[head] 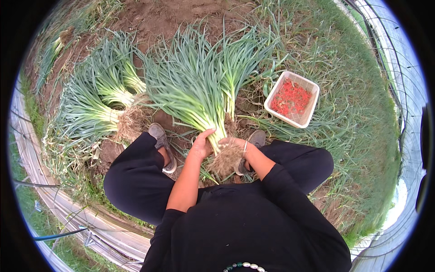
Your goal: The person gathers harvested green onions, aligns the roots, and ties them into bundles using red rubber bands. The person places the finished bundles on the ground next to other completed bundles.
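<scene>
A large bunch of leafy green plants with pale stems and matted brown roots, like garlic chives or young leeks (200, 114), is held low in front of me. My left hand (203, 144) grips the pale stems from the left. On the right, my right hand (235, 144) closes on the stem bases just above the roots; its fingertips are partly hidden. Behind the held bunch, another bunch (231, 81) lies with its roots toward me. Several more bunches (98, 117) are heaped at the left, their roots facing the middle.
A white plastic basket (315, 102) holding red ties or strips (291, 98) stands on the grass at right. My shoes (159, 136) flank the held roots. Bare soil (163, 13) lies beyond the bunches, a small bunch (49, 59) at far left. Plastic sheeting (397, 44) curves along the right edge.
</scene>
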Demonstrator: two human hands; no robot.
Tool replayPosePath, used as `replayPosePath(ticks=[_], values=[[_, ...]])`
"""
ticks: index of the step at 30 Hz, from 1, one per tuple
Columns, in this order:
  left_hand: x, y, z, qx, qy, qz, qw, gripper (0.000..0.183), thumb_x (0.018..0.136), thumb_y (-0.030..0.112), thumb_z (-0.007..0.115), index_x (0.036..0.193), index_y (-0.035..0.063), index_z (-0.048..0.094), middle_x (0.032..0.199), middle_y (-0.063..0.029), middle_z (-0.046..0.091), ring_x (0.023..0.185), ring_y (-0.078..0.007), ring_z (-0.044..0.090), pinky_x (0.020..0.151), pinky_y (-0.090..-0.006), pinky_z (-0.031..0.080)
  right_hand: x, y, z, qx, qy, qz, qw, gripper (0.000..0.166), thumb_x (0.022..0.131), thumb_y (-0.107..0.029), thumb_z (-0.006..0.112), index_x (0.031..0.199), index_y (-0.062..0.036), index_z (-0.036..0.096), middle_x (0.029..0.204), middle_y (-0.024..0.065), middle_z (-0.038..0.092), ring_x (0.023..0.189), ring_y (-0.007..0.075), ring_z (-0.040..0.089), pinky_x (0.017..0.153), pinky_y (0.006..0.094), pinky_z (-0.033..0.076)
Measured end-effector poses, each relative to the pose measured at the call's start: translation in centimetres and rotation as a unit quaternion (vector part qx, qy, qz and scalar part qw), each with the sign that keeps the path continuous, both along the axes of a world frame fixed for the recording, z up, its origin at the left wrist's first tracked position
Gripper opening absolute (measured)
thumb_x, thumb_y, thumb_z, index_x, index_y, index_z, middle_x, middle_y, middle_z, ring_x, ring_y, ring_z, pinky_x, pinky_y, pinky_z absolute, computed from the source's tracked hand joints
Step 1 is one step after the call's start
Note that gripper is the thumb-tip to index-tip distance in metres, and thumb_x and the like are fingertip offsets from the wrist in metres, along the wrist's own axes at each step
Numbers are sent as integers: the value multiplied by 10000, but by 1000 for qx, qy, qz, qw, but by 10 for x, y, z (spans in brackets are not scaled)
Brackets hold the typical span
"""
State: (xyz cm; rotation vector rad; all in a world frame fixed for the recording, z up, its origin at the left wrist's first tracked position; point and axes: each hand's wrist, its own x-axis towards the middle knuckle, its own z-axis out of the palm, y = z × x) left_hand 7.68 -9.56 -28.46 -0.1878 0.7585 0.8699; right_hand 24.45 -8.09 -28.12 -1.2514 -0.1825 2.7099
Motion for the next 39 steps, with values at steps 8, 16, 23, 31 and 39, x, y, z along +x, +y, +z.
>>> replayPosePath(ticks=[8,16,23,31,39], values=[[-5,22,21,55,81,4,995,223,716,89,602,906,-27,608,814,-134,633,689,-243,617,652,-365,536,-16,12,50,122,-60,-44,990,419,778,-206,677,1131,-27,538,941,53,623,775,153,619,698,296,530],[-55,55,102,201,101,102,969,331,692,34,594,1009,-40,533,762,-122,592,687,-253,612,692,-379,544,-38,55,98,281,-21,-46,959,411,867,-268,588,1168,7,536,1090,82,599,971,149,580,836,287,470],[-46,43,-17,76,67,77,992,271,708,89,575,942,-46,553,768,-138,605,668,-270,613,667,-388,544,67,118,-151,338,-519,-30,785,458,817,-248,588,1148,67,566,1060,183,627,916,259,619,741,345,508],[-38,34,-45,40,-31,111,993,436,718,68,537,1117,-96,477,1037,-227,605,909,-333,625,816,-444,526,39,114,-133,353,-505,22,787,324,805,-253,642,962,31,652,848,163,666,760,248,627,726,352,464],[-33,41,-32,77,-49,119,989,546,716,96,506,1195,-152,421,1103,-252,586,967,-334,613,875,-409,504,-30,74,10,467,-436,84,764,351,912,-287,503,907,51,599,734,187,606,672,282,584,682,393,455]])
